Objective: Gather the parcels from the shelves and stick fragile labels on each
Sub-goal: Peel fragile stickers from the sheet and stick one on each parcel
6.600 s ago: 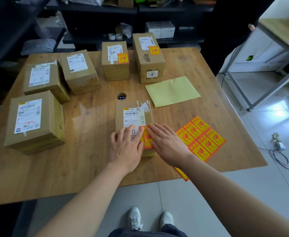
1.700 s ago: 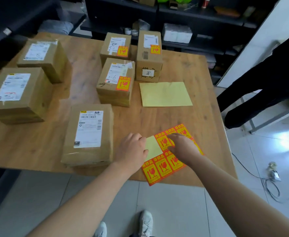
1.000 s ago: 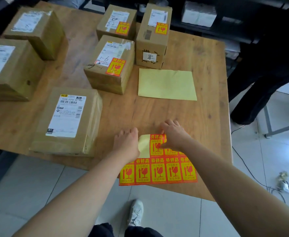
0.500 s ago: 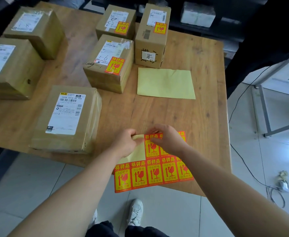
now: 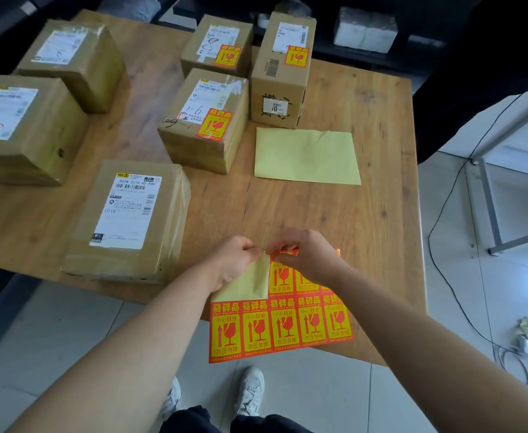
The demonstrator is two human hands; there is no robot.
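Observation:
A red and yellow sheet of fragile labels (image 5: pixel 283 329) is lifted over the table's near edge. My left hand (image 5: pixel 236 264) pinches the bare yellow backing at its top left corner. My right hand (image 5: pixel 306 256) pinches the top edge of one label beside it. An unlabelled brown parcel (image 5: pixel 129 221) with a white shipping slip lies just left of my hands. Three parcels farther back carry fragile labels: one in the middle (image 5: pixel 204 120), one behind it (image 5: pixel 217 45), and a tall one (image 5: pixel 283 68). Two more unlabelled parcels (image 5: pixel 23 128) (image 5: pixel 73 60) sit at the left.
A used yellow backing sheet (image 5: pixel 308 157) lies flat on the wooden table (image 5: pixel 365 220) right of the middle parcel. Dark shelves stand behind the table, holding a white packet (image 5: pixel 365 31). A cable (image 5: pixel 462 170) trails over the tiled floor at the right, by a metal frame.
Both hands lifted the label sheet off the table toward me. My left hand now holds the bare backing corner while my right hand pinches a label's top edge.

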